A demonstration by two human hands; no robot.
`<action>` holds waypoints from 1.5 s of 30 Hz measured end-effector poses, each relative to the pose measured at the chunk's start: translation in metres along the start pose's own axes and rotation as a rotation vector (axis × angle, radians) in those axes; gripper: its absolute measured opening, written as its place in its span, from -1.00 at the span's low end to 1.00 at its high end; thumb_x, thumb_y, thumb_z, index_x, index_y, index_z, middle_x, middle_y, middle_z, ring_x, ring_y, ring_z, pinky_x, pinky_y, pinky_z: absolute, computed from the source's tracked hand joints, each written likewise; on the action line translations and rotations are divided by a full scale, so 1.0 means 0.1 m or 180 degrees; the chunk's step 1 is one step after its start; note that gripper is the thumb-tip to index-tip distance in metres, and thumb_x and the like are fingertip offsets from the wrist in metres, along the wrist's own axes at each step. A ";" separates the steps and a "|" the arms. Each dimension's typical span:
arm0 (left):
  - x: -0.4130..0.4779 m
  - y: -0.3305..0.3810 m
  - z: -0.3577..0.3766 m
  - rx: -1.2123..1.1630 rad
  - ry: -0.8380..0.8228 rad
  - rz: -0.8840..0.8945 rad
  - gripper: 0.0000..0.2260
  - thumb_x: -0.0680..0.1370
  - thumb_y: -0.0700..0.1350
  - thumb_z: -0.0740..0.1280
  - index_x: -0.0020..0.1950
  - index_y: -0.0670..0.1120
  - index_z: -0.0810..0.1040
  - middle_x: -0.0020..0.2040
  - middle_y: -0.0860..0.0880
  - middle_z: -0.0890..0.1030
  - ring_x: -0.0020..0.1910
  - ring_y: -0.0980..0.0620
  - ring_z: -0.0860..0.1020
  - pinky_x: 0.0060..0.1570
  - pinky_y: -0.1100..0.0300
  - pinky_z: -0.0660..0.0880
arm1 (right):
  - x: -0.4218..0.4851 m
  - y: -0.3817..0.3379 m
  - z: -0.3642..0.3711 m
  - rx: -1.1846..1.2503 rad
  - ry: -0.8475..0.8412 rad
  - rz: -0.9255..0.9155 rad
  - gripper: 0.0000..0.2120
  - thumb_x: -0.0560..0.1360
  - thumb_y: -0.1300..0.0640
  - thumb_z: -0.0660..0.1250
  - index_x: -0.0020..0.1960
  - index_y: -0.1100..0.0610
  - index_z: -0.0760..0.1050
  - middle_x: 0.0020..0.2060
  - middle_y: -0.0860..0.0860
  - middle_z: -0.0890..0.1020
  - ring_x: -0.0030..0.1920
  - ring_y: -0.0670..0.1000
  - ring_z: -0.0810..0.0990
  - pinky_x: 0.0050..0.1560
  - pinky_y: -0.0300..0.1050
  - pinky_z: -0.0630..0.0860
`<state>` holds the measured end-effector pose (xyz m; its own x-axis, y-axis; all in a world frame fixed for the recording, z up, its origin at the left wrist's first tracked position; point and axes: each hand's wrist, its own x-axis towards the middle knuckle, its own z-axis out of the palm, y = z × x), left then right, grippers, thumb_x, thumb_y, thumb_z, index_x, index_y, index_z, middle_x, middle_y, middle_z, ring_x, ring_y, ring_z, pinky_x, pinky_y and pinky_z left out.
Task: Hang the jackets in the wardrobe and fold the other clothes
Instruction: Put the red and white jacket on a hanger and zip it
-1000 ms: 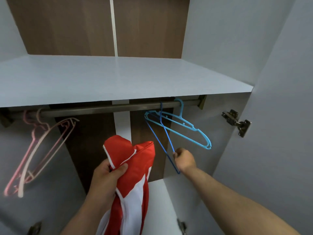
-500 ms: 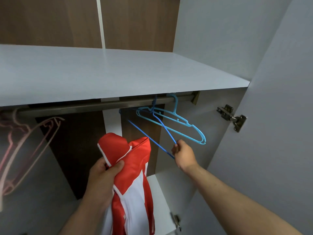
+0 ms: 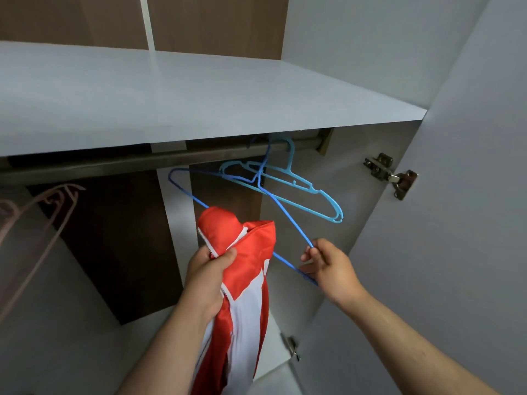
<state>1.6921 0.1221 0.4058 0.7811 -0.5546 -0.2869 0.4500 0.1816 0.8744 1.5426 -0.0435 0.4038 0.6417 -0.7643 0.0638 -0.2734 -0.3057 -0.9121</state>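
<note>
Two hands reached into the wardrobe (image 3: 370, 81). Within a second, the right hand (image 3: 330, 266), pinching the dark blue wire hanger (image 3: 285, 212) by its near corner, had swung it outward below the rod (image 3: 114, 163); unhooking probably came next. The left hand (image 3: 212, 269) gripped the red-and-white jacket (image 3: 251, 252), collar upward, length hanging straight down beside the hanger.

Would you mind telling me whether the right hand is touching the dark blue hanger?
Touching. The head view shows the right hand pinching the dark blue hanger at its lower corner, thumb and fingers curled round the wire.
</note>
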 end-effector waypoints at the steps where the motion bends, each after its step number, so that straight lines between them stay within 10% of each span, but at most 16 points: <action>1: 0.02 -0.03 0.03 -0.0024 -0.0029 -0.0096 -0.74 0.52 -0.29 0.39 0.20 -0.15 0.59 0.06 -0.18 0.69 0.01 -0.17 0.68 0.11 -0.07 0.57 | -0.09 0.02 -0.03 -0.0036 -0.0037 0.0016 -0.74 0.67 0.22 0.10 -0.17 0.11 0.42 -0.23 -0.03 0.58 -0.18 0.20 0.64 -0.03 0.12 0.61; 17: -1.34 -0.39 0.67 0.0390 -0.1401 -0.0899 -0.81 0.60 -0.29 0.21 0.15 -0.22 0.56 -0.03 -0.25 0.69 -0.16 -0.14 0.70 -0.21 0.07 0.65 | -1.73 0.11 -1.21 0.1055 -0.0292 0.0607 -0.90 0.43 0.29 0.21 -0.08 0.22 0.47 -0.21 0.06 0.62 -0.37 0.09 0.55 -0.30 -0.12 0.53; 28: -2.74 -1.13 1.04 0.1023 -0.2331 -0.1228 -0.49 0.11 -0.15 0.70 0.02 -0.19 0.69 0.07 -0.33 0.64 -0.02 -0.23 0.65 -0.06 -0.01 0.61 | -2.57 -0.06 -2.09 0.1367 0.0467 0.0512 -0.79 0.64 0.14 0.23 0.00 0.27 0.53 -0.30 0.01 0.64 -0.49 -0.04 0.42 -0.50 -0.18 0.40; 38: -3.36 -1.32 1.34 0.1048 -0.2062 -0.0983 -0.67 0.48 -0.32 0.39 0.24 -0.29 0.52 0.07 -0.35 0.64 -0.06 -0.24 0.65 0.00 -0.06 0.59 | -3.38 -0.05 -2.57 0.1342 0.0291 0.0181 -0.80 0.63 0.27 0.18 0.17 0.09 0.51 -0.23 0.02 0.66 -0.52 -0.07 0.24 -0.52 -0.27 0.21; 45: -3.62 -1.33 1.72 0.0460 -0.1492 -0.0260 -0.78 0.60 -0.29 0.27 0.22 -0.14 0.54 0.09 -0.24 0.67 0.07 -0.25 0.65 0.17 -0.22 0.52 | -3.90 -0.03 -2.46 0.1009 0.0647 0.0097 -0.84 0.57 0.32 0.29 -0.14 0.19 0.60 -0.30 0.03 0.60 -0.44 -0.19 0.42 -0.40 -0.38 0.32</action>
<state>1.2749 0.1594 0.4608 0.4522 -0.8738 -0.1789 0.4112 0.0263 0.9111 1.1171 0.1160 0.4810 0.4727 -0.8771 0.0849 -0.0343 -0.1146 -0.9928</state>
